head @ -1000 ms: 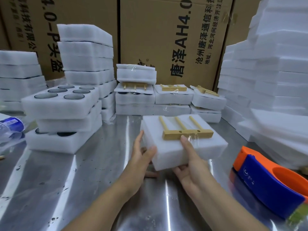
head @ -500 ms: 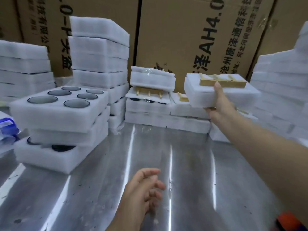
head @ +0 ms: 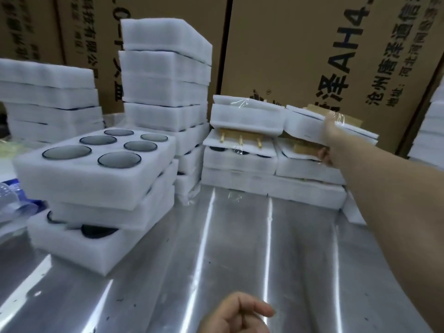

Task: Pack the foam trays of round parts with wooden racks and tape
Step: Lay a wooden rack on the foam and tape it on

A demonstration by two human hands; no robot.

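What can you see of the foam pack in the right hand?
The foam pack is a white layered block with a tan wooden rack on top under glinting clear tape. The right hand grips its near edge, thumb on top, holding it tilted over the back row of packs. Contact with them is unclear.

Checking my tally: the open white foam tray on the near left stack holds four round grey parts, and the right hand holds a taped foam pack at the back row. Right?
Not four: the head view shows six round grey parts in the open white foam tray. The rest stands: the right hand holds the taped white foam pack at the back row.
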